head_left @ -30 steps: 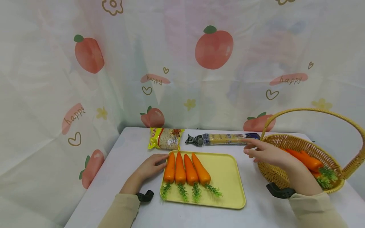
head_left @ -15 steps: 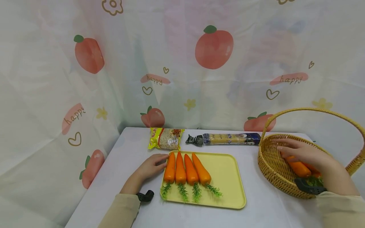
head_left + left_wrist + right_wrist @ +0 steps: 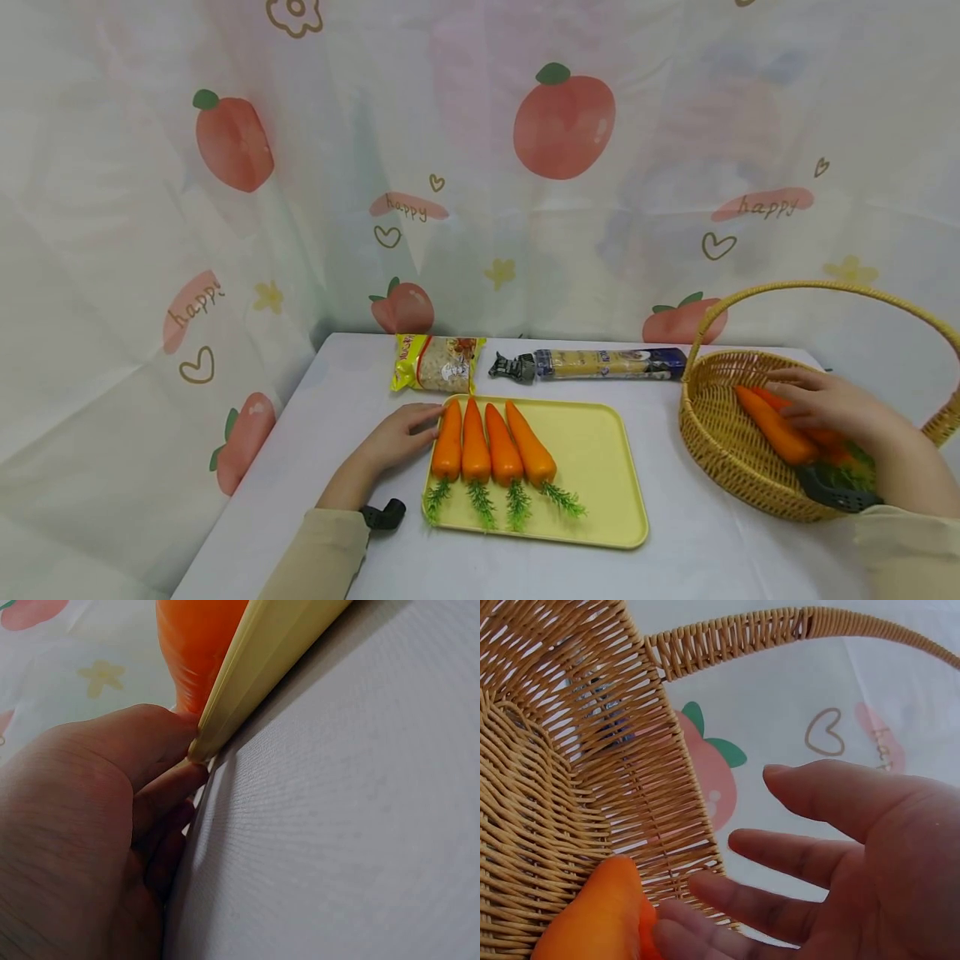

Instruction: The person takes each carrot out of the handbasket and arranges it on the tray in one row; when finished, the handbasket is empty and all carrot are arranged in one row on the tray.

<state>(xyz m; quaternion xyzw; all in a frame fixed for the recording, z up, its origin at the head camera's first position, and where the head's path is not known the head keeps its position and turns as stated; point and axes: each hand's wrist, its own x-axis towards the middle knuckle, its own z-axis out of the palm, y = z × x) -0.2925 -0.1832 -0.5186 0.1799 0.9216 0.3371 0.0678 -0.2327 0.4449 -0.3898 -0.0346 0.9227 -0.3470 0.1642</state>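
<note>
Several orange carrots with green tops lie side by side on a yellow tray (image 3: 592, 467), the leftmost carrot (image 3: 447, 442) along its left rim. My left hand (image 3: 401, 437) is at that rim in the head view; in the left wrist view its thumb and forefinger (image 3: 176, 784) pinch the tray's edge (image 3: 255, 667). My right hand (image 3: 832, 404) reaches into a wicker basket (image 3: 720, 450) over more carrots. In the right wrist view its fingers are spread and hold nothing, fingertips close beside a carrot (image 3: 600, 907). The hand partly covers the carrots behind.
A yellow bag of pale food (image 3: 442, 364) lies behind the tray. Right of it is a long clear-and-blue packet (image 3: 607, 364) with a dark twisted end. The tall basket handle (image 3: 817, 286) arches over my right hand. A printed curtain (image 3: 465, 125) stands behind the white table.
My right hand has moved right, from beside the basket to in over its carrots, and now sits farther right, uncovering one carrot. The left hand and tray have stayed put.
</note>
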